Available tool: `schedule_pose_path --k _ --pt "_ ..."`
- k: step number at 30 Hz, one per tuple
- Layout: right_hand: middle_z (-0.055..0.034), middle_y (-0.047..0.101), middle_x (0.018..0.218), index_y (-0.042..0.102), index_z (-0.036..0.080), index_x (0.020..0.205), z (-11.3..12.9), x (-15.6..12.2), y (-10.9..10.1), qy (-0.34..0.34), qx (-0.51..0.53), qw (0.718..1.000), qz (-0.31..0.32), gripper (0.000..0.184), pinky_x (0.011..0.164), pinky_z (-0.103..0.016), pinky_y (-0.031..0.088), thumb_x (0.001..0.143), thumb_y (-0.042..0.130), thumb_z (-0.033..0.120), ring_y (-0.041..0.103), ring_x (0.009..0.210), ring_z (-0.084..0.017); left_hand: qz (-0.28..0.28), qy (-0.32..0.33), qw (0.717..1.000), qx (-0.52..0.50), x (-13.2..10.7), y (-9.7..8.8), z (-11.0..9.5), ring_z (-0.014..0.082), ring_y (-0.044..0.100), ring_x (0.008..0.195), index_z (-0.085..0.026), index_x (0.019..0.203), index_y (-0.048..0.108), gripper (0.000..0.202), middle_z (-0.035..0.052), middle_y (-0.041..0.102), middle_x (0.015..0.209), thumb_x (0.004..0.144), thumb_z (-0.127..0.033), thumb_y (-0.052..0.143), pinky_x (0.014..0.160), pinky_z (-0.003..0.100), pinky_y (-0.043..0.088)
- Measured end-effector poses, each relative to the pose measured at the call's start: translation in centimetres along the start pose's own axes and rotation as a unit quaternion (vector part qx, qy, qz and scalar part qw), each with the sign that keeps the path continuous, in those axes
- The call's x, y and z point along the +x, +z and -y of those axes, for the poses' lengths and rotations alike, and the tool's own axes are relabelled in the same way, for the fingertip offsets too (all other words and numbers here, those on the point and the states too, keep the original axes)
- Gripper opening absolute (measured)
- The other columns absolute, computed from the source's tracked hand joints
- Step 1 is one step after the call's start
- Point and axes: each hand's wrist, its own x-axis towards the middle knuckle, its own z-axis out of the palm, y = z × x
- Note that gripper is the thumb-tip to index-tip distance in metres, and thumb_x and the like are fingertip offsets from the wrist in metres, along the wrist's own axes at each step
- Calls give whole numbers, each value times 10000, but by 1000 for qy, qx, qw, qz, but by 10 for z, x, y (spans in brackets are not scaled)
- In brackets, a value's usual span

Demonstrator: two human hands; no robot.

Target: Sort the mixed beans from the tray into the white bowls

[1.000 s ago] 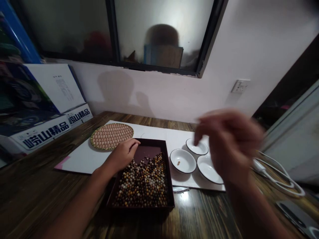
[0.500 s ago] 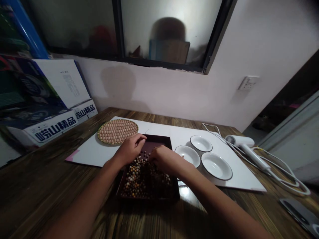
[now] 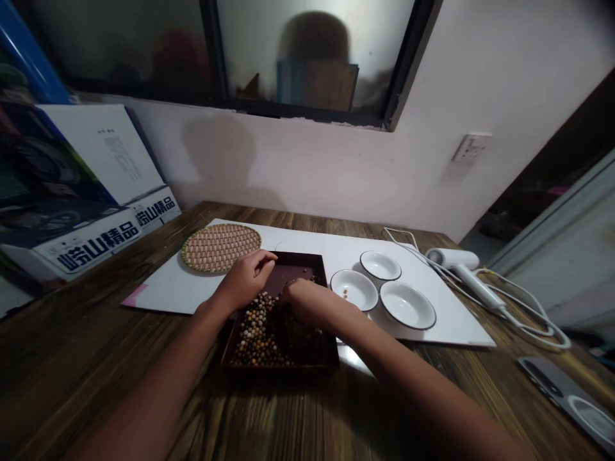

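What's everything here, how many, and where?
Balls: many, mixed, in tray
Tray: 1, dark brown, centre
Bowls: 3, white, dark-rimmed, on board
Bits: a few, tan, left bowl
Board: 1, white, on table
Mat: 1, pinkish, on board
Hair dryer: 1, white, right
Cord: 1+, white, right
Phone: 1, grey, right
Socket: 1, white, wall
Window: 1, dark-framed, wall
Wall: 1, white, back
Table: 1, brown, below
Box: 1+, white-blue, left
Tube-like thing: 1, blue, left
Left hand: 1, bare, tray's edge
Right hand: 1, bare, over tray

Seemingly a home, with a hair dryer [image 3: 464, 264] and wooden table [image 3: 269, 416].
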Motion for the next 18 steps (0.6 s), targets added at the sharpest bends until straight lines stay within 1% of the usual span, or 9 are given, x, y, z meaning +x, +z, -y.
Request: schedule_pose_path --k 3,6,12,18 --pt "-131 789 971 778 115 1051 -3 3 8 -16 -31 999 -14 282 694 -266 498 931 535 35 704 785 -179 2 1 1000 6 0 0 0 256 701 952 -178 1061 722 266 77 769 1033 996 -338 520 803 372 531" --pt "-141 791 1012 775 116 1068 -3 4 10 -31 -56 998 -14 285 709 -290 529 928 538 40 735 833 -213 4 0 1000 5 0 0 0 257 705 981 -177 1075 719 264 76 771 1054 994 -338 525 825 372 539" --pt "-141 786 1052 765 130 1095 3 0 2 -11 -69 998 5 276 731 -308 563 958 536 57 764 883 -237 9 -1 1000 8 -1 0 2 261 705 1024 -189 1094 722 267 77 774 1093 1001 -341 523 836 373 547" --pt "-166 781 1099 753 106 1142 9 -4 -6 -15 -65 998 7 300 769 -309 568 981 510 38 766 951 -244 10 -1 1000 5 0 -1 0 250 706 1015 -184 1078 719 257 68 768 1068 998 -338 530 856 362 546"
